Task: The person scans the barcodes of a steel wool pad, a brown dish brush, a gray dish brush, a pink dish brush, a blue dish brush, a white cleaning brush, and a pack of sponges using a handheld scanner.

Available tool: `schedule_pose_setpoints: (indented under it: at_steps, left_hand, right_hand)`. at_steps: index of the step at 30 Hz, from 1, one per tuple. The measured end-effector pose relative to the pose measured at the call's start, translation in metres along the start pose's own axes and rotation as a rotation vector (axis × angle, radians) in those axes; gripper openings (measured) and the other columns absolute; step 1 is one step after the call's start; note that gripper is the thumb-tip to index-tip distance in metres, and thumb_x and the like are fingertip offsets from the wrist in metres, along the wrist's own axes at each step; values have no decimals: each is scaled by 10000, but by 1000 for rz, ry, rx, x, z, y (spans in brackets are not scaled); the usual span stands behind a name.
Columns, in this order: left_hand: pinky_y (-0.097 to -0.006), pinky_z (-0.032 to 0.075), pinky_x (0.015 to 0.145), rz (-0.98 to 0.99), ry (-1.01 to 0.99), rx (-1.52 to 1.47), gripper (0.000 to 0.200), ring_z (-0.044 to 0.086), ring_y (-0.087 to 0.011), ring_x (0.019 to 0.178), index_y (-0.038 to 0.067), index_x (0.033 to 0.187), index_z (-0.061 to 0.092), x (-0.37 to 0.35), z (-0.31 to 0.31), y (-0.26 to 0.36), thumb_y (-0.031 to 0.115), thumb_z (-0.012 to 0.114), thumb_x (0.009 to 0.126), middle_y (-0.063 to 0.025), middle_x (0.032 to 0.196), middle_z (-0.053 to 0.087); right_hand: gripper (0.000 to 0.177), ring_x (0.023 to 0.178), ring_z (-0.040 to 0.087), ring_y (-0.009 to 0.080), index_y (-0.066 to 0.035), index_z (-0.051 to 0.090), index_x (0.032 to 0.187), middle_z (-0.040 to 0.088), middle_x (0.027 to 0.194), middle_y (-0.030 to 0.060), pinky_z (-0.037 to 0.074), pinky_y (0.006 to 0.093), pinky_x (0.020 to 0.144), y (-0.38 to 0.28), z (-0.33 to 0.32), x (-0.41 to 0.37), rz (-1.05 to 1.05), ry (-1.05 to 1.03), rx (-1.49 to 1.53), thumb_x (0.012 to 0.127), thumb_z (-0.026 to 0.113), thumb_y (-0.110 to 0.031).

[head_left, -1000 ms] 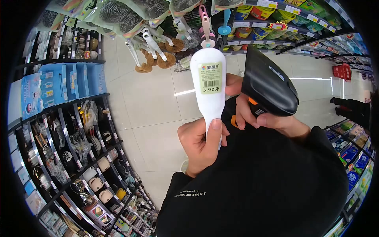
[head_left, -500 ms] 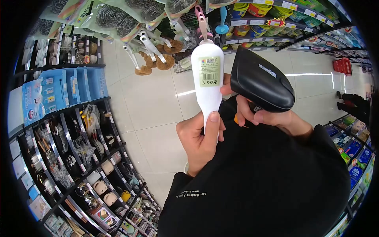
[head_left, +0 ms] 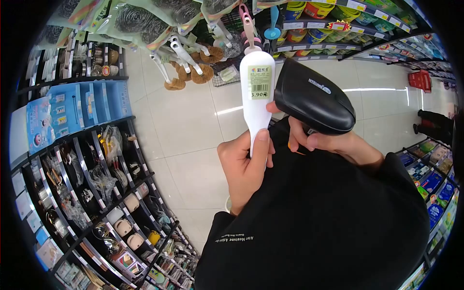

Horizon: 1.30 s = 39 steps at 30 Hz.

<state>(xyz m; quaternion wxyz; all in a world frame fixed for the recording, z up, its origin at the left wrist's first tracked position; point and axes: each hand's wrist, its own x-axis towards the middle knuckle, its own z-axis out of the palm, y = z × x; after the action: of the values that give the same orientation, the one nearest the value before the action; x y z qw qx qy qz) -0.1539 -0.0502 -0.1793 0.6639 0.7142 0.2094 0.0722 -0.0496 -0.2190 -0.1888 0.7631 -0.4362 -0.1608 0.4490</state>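
Note:
My left hand (head_left: 245,166) is closed around the narrow handle of a white brush-like item (head_left: 257,113), thumb on top. The item's broad end points away from me and bears a pale green price label (head_left: 259,83) with a barcode and "3.90". In my right hand (head_left: 321,139) is a black handheld scanner (head_left: 316,99), its head beside the label; the scanner hides most of the grip. One fingertip of my right hand reaches the white item's edge. Something orange shows by my right fingers.
Brown-headed brushes (head_left: 200,72) and bagged grey scourers (head_left: 140,24) hang ahead. Shelves of kitchen goods (head_left: 108,181) stand at left, beside a blue display box (head_left: 77,108). A red basket (head_left: 419,81) and a person's dark-clothed legs (head_left: 432,126) are at right.
The white item has shifted slightly right and its label now tilts a little. The scanner has moved slightly left, closer to it. Both hands keep their holds.

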Motion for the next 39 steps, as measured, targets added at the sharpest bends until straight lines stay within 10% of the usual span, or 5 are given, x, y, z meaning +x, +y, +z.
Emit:
schedule_pose_setpoints:
  at_steps: [10,13,17,39]
  left_hand:
    - [-276,396,501,-82,-176,106,205,496,-103,512,0,1049,567,18,32,-36,160,442,1023,-40,614,546]
    - [-254,415,529,-133,-195,9,186,504,-90,558,-4,1122,544,8,41,-47,115,446,1018,-50,733,590]
    - [-228,414,516,-129,-83,-44,154,506,-66,558,-11,1091,577,6,58,-54,72,482,1003,-50,772,625]
    - [-287,572,485,-235,230,262,226,695,-219,567,-68,884,491,105,192,-191,109,614,951,-221,797,704]
  right_hand:
    - [528,647,501,82,9,514,1354,630,909,56,491,289,683,19,-36,6,-56,249,186,829,550,-27]
    - [633,669,459,99,5,408,1423,518,1399,153,466,302,702,8,-57,3,-52,272,174,803,535,-5]
    - [515,694,534,94,19,517,1323,623,1191,87,508,309,707,-10,-89,-7,-25,315,197,809,546,-5]
    - [308,693,480,81,-20,575,1124,621,1178,168,472,307,741,-50,-293,-151,-180,715,95,816,553,-19]
